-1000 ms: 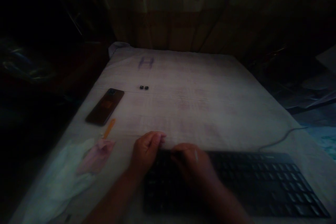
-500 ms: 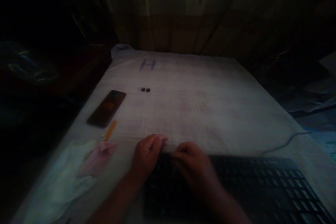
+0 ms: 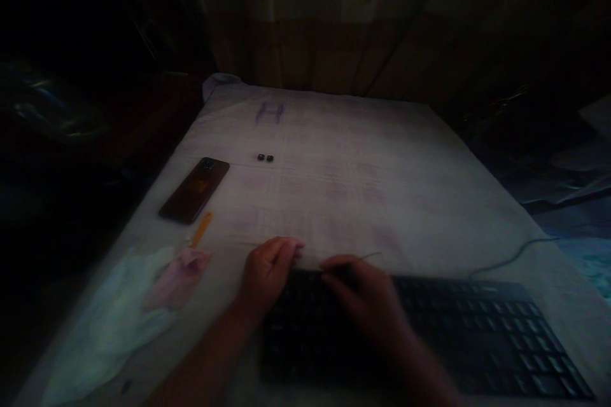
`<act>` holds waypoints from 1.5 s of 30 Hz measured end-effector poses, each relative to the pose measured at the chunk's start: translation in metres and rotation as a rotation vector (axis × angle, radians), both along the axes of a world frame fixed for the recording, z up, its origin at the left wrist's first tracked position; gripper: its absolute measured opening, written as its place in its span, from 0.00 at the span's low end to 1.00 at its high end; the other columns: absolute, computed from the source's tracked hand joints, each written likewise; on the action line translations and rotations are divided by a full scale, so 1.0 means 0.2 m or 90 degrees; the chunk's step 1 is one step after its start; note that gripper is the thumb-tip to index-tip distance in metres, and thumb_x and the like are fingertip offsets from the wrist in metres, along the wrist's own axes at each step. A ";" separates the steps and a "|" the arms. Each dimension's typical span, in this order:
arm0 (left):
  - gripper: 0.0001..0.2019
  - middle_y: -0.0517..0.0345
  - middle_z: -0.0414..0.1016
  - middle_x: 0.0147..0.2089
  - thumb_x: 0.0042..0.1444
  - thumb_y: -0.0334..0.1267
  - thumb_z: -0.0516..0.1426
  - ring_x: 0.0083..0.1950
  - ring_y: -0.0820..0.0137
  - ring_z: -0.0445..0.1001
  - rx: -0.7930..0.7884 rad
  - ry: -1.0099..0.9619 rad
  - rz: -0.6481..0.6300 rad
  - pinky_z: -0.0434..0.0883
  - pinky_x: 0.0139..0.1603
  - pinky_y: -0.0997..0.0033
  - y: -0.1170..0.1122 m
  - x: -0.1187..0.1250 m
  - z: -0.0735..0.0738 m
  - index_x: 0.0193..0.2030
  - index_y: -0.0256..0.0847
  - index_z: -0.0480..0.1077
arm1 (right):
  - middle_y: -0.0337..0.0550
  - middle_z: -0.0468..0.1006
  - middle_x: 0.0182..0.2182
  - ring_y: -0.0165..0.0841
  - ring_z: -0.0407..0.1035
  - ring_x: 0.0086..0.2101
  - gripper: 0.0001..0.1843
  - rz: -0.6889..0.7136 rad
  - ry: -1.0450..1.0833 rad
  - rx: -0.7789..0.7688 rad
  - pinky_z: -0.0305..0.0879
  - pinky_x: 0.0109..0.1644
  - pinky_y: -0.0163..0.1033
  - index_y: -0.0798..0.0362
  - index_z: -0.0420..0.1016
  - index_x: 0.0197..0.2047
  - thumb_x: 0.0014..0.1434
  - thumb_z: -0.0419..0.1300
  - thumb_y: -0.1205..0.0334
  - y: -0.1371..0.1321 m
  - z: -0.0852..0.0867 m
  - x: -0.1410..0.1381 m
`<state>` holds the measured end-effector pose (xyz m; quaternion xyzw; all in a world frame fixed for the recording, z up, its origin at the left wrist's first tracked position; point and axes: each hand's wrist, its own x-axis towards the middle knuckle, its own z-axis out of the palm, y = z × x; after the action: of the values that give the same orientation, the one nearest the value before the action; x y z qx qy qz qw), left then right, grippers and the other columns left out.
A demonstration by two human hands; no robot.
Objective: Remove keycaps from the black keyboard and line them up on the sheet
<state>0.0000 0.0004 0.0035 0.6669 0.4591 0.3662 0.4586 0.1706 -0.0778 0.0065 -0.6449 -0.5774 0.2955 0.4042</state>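
A black keyboard (image 3: 458,324) lies across the front of the cloth-covered table. My left hand (image 3: 268,270) is closed at its back left corner, thumb pressed against curled fingers; whatever they hold is hidden. Just to the right, above the top rows of keys, my right hand (image 3: 360,283) pinches a thin dark stick (image 3: 370,256), whose end pokes out behind the knuckles. The tips of both hands are a short gap apart. Two small black pieces (image 3: 265,158), which look like keycaps, sit side by side farther back. Dim light and blur hide finer detail.
Left of my hands are a phone (image 3: 195,191) lying back up, an orange handle (image 3: 201,229), a pink cloth (image 3: 176,283) and a crumpled white cloth (image 3: 114,324). A small dark piece (image 3: 126,386) is near the front. The keyboard's cable (image 3: 506,257) runs off right.
My right hand has shifted slightly right, away from my left hand, and the thin stick now shows behind it. The left hand stays closed in nearly the same place. The view has tilted slightly.
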 end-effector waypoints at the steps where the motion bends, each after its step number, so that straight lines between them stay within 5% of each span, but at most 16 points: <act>1: 0.16 0.54 0.80 0.32 0.62 0.43 0.50 0.31 0.70 0.77 0.001 0.003 -0.001 0.73 0.33 0.72 0.00 0.00 0.00 0.37 0.39 0.77 | 0.43 0.82 0.34 0.38 0.76 0.35 0.06 -0.004 0.018 0.003 0.73 0.41 0.44 0.48 0.77 0.37 0.56 0.60 0.63 0.00 0.00 0.00; 7: 0.16 0.54 0.80 0.32 0.62 0.44 0.51 0.31 0.69 0.77 -0.002 0.002 0.000 0.74 0.34 0.71 0.00 0.00 0.00 0.37 0.39 0.77 | 0.44 0.79 0.36 0.38 0.75 0.38 0.05 -0.022 0.065 0.037 0.73 0.42 0.44 0.48 0.79 0.33 0.53 0.61 0.62 0.03 0.07 0.01; 15: 0.16 0.53 0.81 0.33 0.62 0.43 0.51 0.33 0.68 0.78 0.001 0.007 -0.001 0.75 0.35 0.71 0.00 0.00 -0.01 0.38 0.39 0.77 | 0.44 0.82 0.32 0.39 0.77 0.34 0.08 -0.052 0.132 -0.063 0.74 0.39 0.45 0.50 0.74 0.38 0.53 0.62 0.59 0.02 0.07 0.02; 24: 0.15 0.53 0.81 0.34 0.62 0.43 0.51 0.34 0.68 0.79 0.002 0.010 -0.011 0.75 0.36 0.70 0.00 0.00 -0.02 0.39 0.39 0.77 | 0.42 0.80 0.30 0.36 0.75 0.33 0.05 0.011 0.139 -0.073 0.72 0.39 0.41 0.51 0.74 0.34 0.57 0.57 0.60 0.07 0.12 -0.01; 45: 0.15 0.53 0.81 0.32 0.63 0.42 0.50 0.32 0.69 0.78 0.024 0.021 -0.016 0.74 0.33 0.72 0.00 0.00 -0.02 0.39 0.38 0.77 | 0.38 0.76 0.29 0.32 0.70 0.31 0.03 0.095 0.103 -0.070 0.66 0.37 0.37 0.51 0.71 0.36 0.60 0.57 0.62 0.10 0.06 -0.01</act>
<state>-0.0005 0.0003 -0.0004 0.6875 0.4510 0.3578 0.4427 0.1686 -0.0586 0.0190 -0.5952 -0.5724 0.4068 0.3906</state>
